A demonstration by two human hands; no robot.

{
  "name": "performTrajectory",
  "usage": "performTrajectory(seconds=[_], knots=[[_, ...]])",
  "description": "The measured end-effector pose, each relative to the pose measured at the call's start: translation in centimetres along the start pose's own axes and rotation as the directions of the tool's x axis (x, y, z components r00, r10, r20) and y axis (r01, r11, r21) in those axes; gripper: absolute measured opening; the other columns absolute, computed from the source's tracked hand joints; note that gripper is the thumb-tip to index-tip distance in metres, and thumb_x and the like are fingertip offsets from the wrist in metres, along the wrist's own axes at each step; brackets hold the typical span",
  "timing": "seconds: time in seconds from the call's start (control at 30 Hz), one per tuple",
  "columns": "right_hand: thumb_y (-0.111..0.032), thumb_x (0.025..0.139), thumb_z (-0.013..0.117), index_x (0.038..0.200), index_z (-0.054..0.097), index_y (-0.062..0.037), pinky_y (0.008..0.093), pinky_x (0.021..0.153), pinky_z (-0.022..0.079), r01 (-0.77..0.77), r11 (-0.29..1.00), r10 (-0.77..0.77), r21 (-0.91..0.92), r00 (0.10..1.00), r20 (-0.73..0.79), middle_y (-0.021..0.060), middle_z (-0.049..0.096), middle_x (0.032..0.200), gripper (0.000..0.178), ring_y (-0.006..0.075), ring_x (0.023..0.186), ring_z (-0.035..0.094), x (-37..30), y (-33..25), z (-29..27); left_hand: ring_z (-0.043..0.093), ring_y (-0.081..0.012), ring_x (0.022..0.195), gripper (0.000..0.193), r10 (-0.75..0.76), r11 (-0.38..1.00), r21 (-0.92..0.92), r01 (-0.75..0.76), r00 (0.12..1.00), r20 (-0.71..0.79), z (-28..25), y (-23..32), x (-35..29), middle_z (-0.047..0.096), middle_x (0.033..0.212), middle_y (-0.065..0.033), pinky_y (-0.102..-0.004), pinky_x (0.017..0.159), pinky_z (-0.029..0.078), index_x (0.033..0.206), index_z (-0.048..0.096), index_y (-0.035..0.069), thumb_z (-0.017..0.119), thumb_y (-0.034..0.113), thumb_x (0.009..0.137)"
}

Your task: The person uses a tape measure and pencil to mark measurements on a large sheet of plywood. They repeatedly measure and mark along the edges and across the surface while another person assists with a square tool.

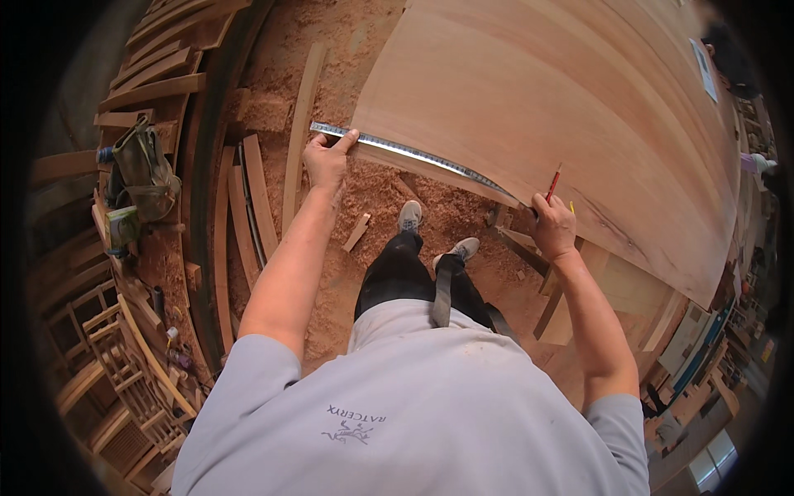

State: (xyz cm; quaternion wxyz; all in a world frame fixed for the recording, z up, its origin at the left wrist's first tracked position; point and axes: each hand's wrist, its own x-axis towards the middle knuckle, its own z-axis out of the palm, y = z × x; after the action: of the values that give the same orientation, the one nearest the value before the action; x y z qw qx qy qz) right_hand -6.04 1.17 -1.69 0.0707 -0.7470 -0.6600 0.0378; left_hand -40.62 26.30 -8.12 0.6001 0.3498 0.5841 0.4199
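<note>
A tape measure's metal blade (423, 156) stretches between my hands along the near edge of a large wooden panel (513, 91). Its free end sticks out a little past the panel's left corner. My left hand (328, 161) pinches the blade close to that end, thumb on top. At the blade's other end my right hand (552, 225) is closed around the tape measure, whose case is mostly hidden by the fingers. A red pencil (554, 183) also stands up out of my right hand, point away from me.
Sawdust and shavings cover the floor (331, 289) around my shoes (410, 216). A small wood offcut (357, 232) lies there. Long boards (303, 124) lie at the left, beside a rack with a green bag (145, 169). Wooden frames (124, 364) stand lower left. A paper sheet (703, 70) lies on the panel's far right.
</note>
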Motion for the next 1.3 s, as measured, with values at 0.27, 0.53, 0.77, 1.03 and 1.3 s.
performTrajectory(seconds=[0.27,0.53,0.77,1.03,1.3], knots=[[-0.019,0.079,0.078,0.081,0.055,-0.0117,0.0418,0.063,0.051,0.045,0.999,-0.046,-0.012,0.998,-0.041,0.007,0.059,0.077,0.025,0.0281,0.078,0.062,-0.7,0.4,0.7,0.065,-0.0116,0.077,0.012,0.001,1.0,-0.001,-0.001,1.0,0.003,-0.1,-0.3,0.2,0.072,0.087,-0.0042,-0.0257,0.072,0.051,0.089,0.072,0.0,0.083,0.002,0.084],[-0.013,0.074,0.078,0.082,0.056,-0.0125,0.0417,0.064,0.052,0.032,0.999,-0.032,-0.004,0.997,-0.074,0.007,0.06,0.078,0.024,0.0283,0.079,0.062,-1.0,0.5,0.9,0.064,-0.0112,0.074,0.013,0.013,0.998,0.061,-0.014,1.0,0.018,-0.3,-0.9,0.9,0.071,0.086,-0.0034,-0.0265,0.068,0.052,0.087,0.07,-0.001,0.082,0.003,0.085],[-0.024,0.083,0.079,0.083,0.058,-0.0118,0.0454,0.064,0.052,-0.06,0.959,0.062,0.277,0.998,0.001,0.0112,0.063,0.075,0.024,0.0329,0.073,0.065,-2.1,-3.4,-3.2,0.063,-0.0106,0.081,0.016,0.119,0.991,-0.061,-0.116,0.992,0.044,-2.3,3.7,-0.7,0.069,0.091,-0.0004,-0.0261,0.073,0.05,0.098,0.071,0.0,0.081,0.003,0.086],[-0.022,0.09,0.08,0.089,0.069,-0.0013,0.0315,0.07,0.056,-0.256,0.54,0.369,0.802,0.928,0.048,0.0117,0.072,0.078,0.024,0.0192,0.073,0.072,-6.6,-12.5,-7.3,0.062,-0.0133,0.09,0.016,-0.011,0.997,-0.054,0.055,0.801,0.599,6.4,8.7,-15.5,0.067,0.098,-0.0043,-0.0295,0.085,0.051,0.101,0.066,0.003,0.075,0.004,0.088],[-0.038,0.1,0.064,0.097,0.063,-0.0015,0.0451,0.068,0.056,-0.231,0.579,0.568,0.782,0.802,-0.184,0.0216,0.07,0.082,0.037,0.0401,0.079,0.071,-8.3,-13.0,-10.6,0.063,-0.0214,0.112,0.045,-0.32,0.887,0.104,0.45,0.437,0.841,8.4,4.7,-25.2,0.064,0.123,-0.0085,-0.0345,0.095,0.052,0.136,0.053,0.005,0.062,0.034,0.103]])
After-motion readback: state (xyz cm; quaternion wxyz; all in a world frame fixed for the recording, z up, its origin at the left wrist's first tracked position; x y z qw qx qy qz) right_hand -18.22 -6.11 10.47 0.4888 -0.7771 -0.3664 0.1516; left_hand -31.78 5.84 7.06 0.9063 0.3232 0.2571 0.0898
